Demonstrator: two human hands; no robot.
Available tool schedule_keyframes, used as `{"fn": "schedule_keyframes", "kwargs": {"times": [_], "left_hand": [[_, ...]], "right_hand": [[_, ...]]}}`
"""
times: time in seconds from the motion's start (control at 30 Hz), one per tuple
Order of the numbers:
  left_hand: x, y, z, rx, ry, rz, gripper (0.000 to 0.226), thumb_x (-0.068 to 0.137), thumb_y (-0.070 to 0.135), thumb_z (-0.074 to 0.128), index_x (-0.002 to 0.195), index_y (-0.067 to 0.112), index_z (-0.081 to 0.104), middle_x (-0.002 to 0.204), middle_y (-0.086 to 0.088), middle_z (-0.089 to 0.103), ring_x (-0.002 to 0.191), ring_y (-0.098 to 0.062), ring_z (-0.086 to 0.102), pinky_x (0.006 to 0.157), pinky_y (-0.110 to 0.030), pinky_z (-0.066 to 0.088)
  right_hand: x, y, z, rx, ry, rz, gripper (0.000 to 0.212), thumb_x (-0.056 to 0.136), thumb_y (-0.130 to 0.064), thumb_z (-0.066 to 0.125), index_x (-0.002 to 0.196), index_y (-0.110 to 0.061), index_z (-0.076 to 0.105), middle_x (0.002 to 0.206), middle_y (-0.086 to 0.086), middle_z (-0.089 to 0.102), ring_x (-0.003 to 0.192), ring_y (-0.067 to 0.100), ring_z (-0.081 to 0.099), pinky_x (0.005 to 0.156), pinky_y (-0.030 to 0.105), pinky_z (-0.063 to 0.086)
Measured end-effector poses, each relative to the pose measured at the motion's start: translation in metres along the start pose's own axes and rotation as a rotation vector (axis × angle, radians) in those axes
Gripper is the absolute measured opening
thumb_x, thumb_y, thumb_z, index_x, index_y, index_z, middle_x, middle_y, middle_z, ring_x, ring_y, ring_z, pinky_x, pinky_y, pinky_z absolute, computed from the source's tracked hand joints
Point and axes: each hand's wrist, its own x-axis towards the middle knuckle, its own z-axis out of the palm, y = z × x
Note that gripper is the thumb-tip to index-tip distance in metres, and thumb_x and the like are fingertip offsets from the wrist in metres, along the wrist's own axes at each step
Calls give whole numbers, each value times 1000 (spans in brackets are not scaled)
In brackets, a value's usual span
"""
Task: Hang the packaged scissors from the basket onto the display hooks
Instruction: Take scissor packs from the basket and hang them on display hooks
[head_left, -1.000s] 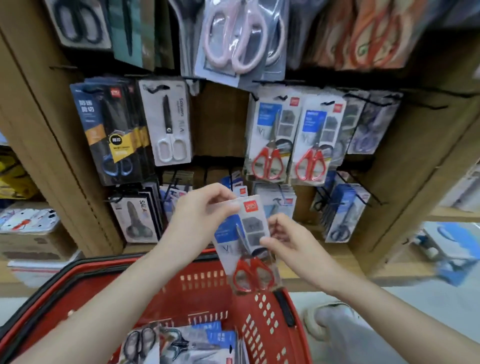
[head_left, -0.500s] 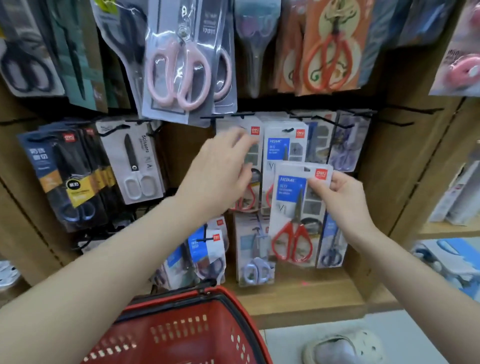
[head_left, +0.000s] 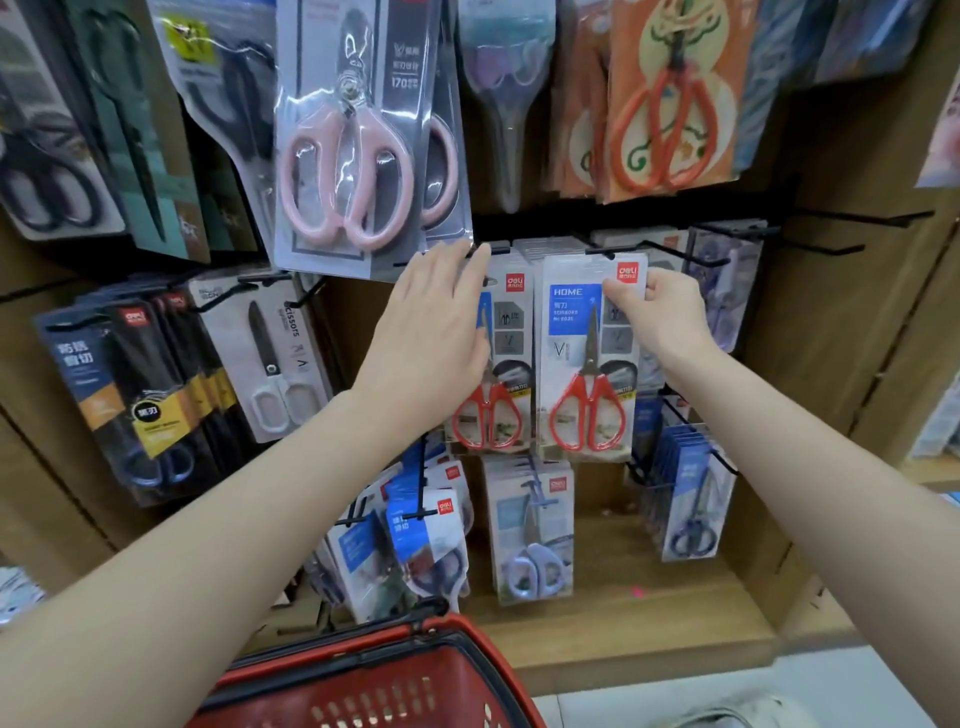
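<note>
- A red basket (head_left: 395, 696) with a black-edged rim sits nearest, at the bottom of the view; what it holds is out of sight.
- A light shoe (head_left: 727, 714) shows on the floor at the near right.
- Just past the basket, a low row of blue-carded packs (head_left: 530, 535) hangs above a wooden shelf (head_left: 623, 623).
- The left hand (head_left: 431, 332) lies flat with straight fingers on a hanging pack of red-handled scissors (head_left: 506, 374); its grip is open and holds nothing.
- The right hand (head_left: 660, 312) pinches the top right corner of the packaged scissors (head_left: 587, 364), thumb in front over the red logo, so its grip is closed on that pack.
- That pack hangs upright just right of the one under the left hand, its top edge up at a black display hook (head_left: 602, 253); whether the hole is over the hook cannot be told.
- To the far left hang black packs (head_left: 130, 389) and a white-handled pair (head_left: 275, 374).
- Higher up hang a pink-handled pack (head_left: 353, 156) and an orange card (head_left: 665, 104).
</note>
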Motion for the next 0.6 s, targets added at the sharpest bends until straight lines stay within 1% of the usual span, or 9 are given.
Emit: {"fn": "schedule_keyframes", "kwargs": {"times": [0.07,0.17,0.23,0.33,0.4,0.47,0.5,0.57,0.6], "left_hand": [[0,0,0,10,1,-1,64,81,8,61,139,-4,37,137,-23,44,128,-36,41,111,-43,27],[-1,0,1,29,-9,-2,65,84,11,59,142,-3,34,141,-22,41,132,-35,37,113,-42,23],[-1,-1,1,30,-21,-3,66,85,12,59,143,-2,32,143,-21,39,134,-34,35,115,-43,22],[-1,-1,-1,12,-50,-8,66,87,14,57,146,1,29,145,-18,36,137,-31,31,117,-43,21],[-1,-2,-3,12,-65,-10,66,90,17,55,147,3,26,148,-16,34,138,-29,28,117,-39,17],[-1,-2,-5,13,-75,-8,66,91,20,53,148,5,23,150,-14,31,140,-26,25,117,-36,14],[-1,-2,-5,10,-78,-8,66,92,20,52,149,5,21,151,-13,29,141,-25,23,117,-35,12],[-2,-1,-6,-6,-77,-22,65,93,21,51,149,6,22,152,-12,27,142,-25,21,117,-35,12],[-4,0,-7,-16,-73,-30,64,92,21,51,148,5,24,151,-13,28,142,-25,22,117,-35,14]], "right_hand": [[0,3,2,-31,-27,-9,32,92,-24,59,83,6,63,76,8,63,66,14,53,59,27,41],[2,5,2,-98,-21,-5,26,94,-24,57,73,-8,57,67,-1,55,59,9,47,47,12,34],[8,8,2,-77,-17,29,23,94,-23,57,86,-4,65,76,2,61,66,11,52,49,13,37],[15,11,7,-88,-2,66,25,93,-26,60,97,-2,63,92,6,65,69,10,55,50,14,37],[18,13,12,-98,68,84,35,89,-31,65,108,-3,58,103,7,65,83,15,59,59,19,41],[15,12,13,-99,135,83,41,87,-32,68,113,-5,50,107,6,61,90,17,57,69,24,42],[13,11,12,-113,153,67,42,86,-30,68,113,-5,48,107,6,59,89,16,55,69,21,41],[8,9,9,-176,163,2,40,87,-25,68,114,-4,46,106,6,54,89,13,50,63,10,35],[4,9,8,-223,157,-39,39,87,-22,67,114,-3,46,108,6,51,90,13,48,64,8,35]]}}
